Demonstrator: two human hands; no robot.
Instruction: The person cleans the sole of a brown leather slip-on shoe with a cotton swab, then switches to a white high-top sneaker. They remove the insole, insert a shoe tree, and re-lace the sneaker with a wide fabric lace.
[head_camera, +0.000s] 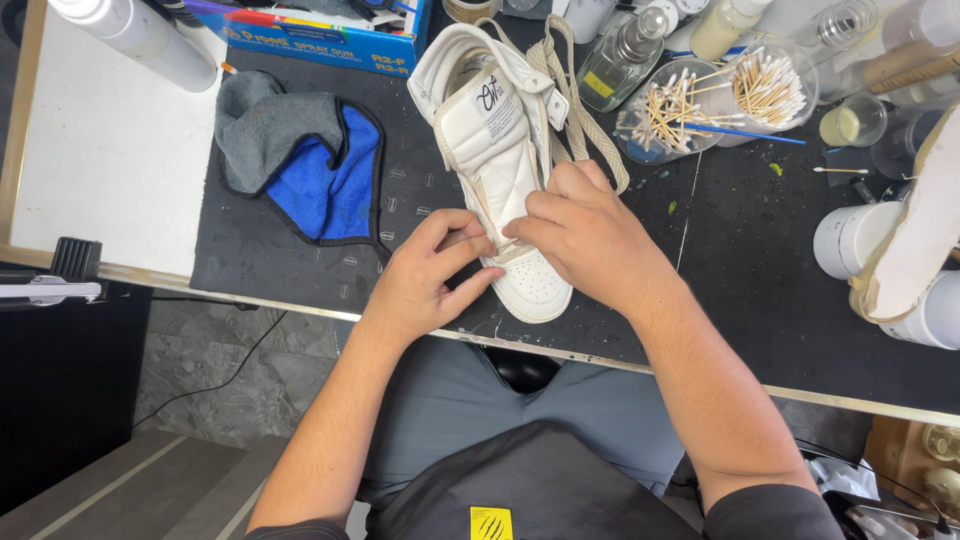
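**Two hands on a white shoe**

A white high shoe (500, 170) is laid on the dark mat (300, 250) in the middle of the desk (110, 160). Its toe is pointed at the person and its open top is pointed away. The toe is close to the near edge of the desk.

The shoe is touched by both hands near the toe. The left hand (430, 275) is placed on the left side of the shoe. Its grip is closed in a pinch, and a thin pale strip (487, 225) at the front of the shoe is held between thumb and fingers. The right hand (585, 235) is laid over the right side of the shoe. Its fingers are bent and pressed down on the same spot; whether anything is held in its grip cannot be told.

Loose beige laces (580, 120) are spread out from the top of the shoe to the right.

A grey and blue cloth (300, 160) is seen on the mat, left of the shoe and apart from it. Two clear jars of cotton sticks (715, 100) are set behind the right hand, beside a glass bottle (620, 60). White tubs (850, 240) are stood at the right. A blue box (320, 35) is placed at the far edge.
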